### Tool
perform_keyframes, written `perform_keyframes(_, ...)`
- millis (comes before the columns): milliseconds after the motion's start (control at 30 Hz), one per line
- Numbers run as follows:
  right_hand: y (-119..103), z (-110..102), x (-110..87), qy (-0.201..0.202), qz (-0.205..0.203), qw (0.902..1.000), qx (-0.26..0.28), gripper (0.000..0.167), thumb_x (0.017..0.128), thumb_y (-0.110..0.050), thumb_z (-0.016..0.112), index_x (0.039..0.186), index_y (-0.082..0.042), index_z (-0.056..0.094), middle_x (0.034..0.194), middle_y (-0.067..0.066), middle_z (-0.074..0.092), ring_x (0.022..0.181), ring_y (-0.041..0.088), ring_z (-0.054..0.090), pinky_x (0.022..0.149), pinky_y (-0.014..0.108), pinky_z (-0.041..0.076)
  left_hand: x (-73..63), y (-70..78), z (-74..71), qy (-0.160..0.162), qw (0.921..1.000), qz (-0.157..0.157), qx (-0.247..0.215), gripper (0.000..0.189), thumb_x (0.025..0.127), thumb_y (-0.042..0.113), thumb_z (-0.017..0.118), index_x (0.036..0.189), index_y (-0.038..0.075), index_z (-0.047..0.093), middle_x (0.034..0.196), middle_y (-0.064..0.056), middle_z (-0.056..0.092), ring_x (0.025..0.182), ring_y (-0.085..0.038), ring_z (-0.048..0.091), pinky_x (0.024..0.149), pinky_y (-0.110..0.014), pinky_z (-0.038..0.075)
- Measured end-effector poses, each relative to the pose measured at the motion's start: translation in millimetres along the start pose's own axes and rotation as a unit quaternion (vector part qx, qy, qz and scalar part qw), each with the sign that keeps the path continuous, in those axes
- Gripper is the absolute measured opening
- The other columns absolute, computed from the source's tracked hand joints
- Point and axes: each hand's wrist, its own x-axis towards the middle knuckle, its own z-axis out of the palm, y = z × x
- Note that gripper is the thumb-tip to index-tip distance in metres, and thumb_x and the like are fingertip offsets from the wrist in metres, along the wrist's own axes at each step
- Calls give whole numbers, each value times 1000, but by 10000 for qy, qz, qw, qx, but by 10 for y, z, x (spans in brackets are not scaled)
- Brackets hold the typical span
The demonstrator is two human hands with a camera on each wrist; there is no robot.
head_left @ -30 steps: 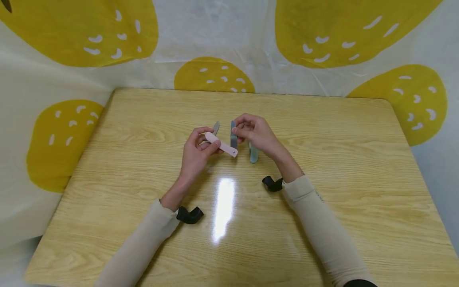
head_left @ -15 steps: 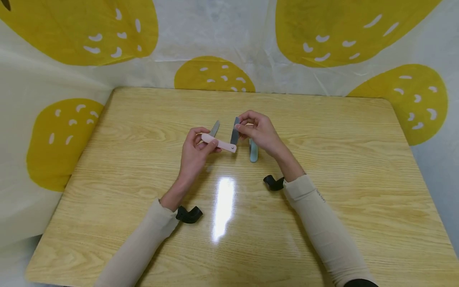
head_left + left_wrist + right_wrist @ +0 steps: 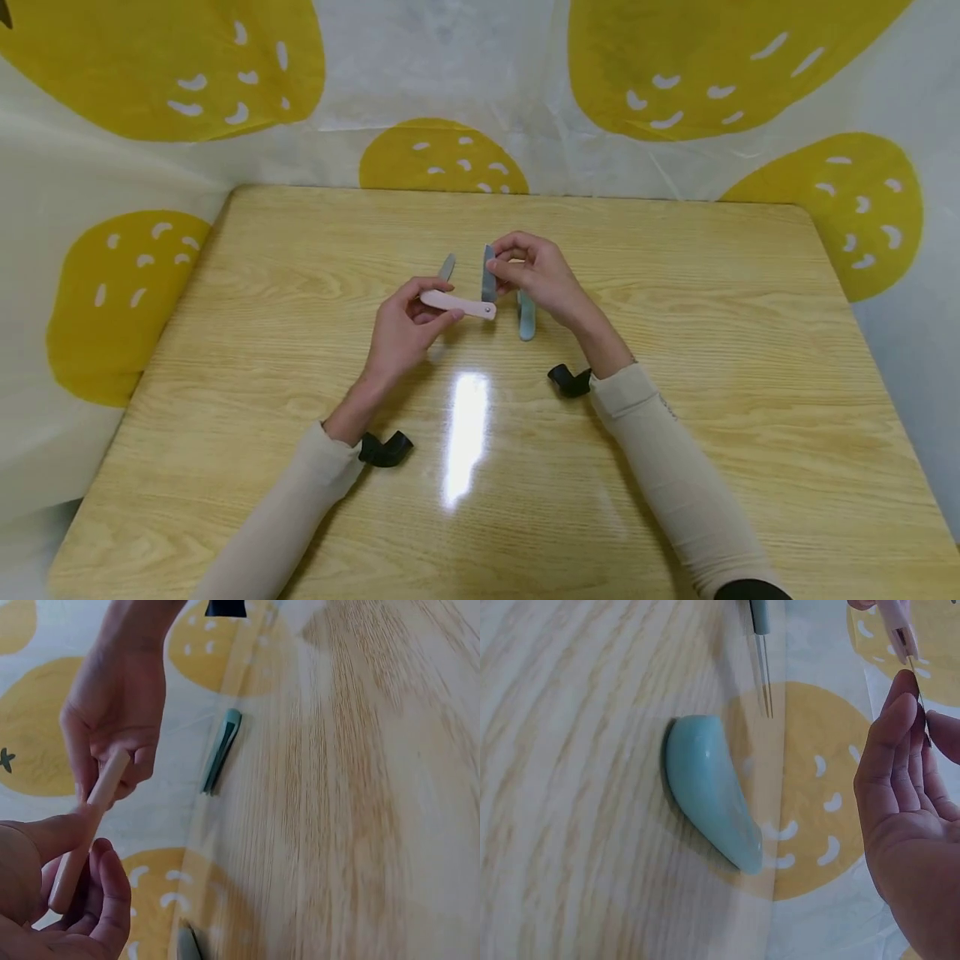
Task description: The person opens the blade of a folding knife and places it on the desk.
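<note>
An unfolded pocket knife with a pink handle (image 3: 453, 303) is held up over the table between both hands. My left hand (image 3: 401, 325) grips the handle between thumb and fingers. At the pivot end the blade (image 3: 489, 279) stands roughly at a right angle to the handle, and my right hand (image 3: 542, 271) pinches it between thumb and fingertips. Below the right hand lies a folded teal pocket knife (image 3: 705, 787). Beyond the left hand a grey blade (image 3: 447, 267) shows; its grey-green handle (image 3: 759, 616) appears in the right wrist view, but the left hand covers it in the head view.
The wood-grain table (image 3: 712, 333) runs back to a white curtain with yellow fruit prints (image 3: 442, 158). A black wrist mount (image 3: 386, 450) juts from the left cuff and another black mount (image 3: 570, 381) from the right.
The pink handle has swung to lie more level, its pivot end rising a little. My left hand has shifted slightly left, and the right hand has risen slightly with the blade.
</note>
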Motion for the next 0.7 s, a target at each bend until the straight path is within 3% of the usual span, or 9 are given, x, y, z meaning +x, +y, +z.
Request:
perform_keyframes(100, -28, -19, -1, -73, 63, 9999, 60, 30, 100, -8, 67, 128, 2, 61, 96, 3, 66, 71, 13, 68, 75, 41, 63, -3, 6, -6, -30, 9999, 99, 56, 31, 91, 9, 81, 119, 4, 70, 112, -16, 70, 89, -22, 71, 72, -17, 58)
perform_keyframes(400, -26, -39, 23, -257, 148, 9994, 171, 39, 96, 0, 69, 134, 1, 63, 95, 4, 61, 74, 14, 71, 75, 41, 64, -24, 25, -10, 11, 9994, 299, 189, 26, 87, 10, 85, 110, 2, 76, 107, -18, 73, 79, -7, 65, 68, -15, 54)
perform_keyframes(700, -21, -22, 32, -26, 181, 9994, 301, 41, 95, 2, 69, 134, 4, 60, 85, 2, 61, 67, 19, 70, 72, 43, 63, -80, 25, -51, 318, 9975, 254, 586, 24, 85, 19, 88, 104, 8, 78, 96, -11, 74, 70, -8, 55, 59, -15, 45)
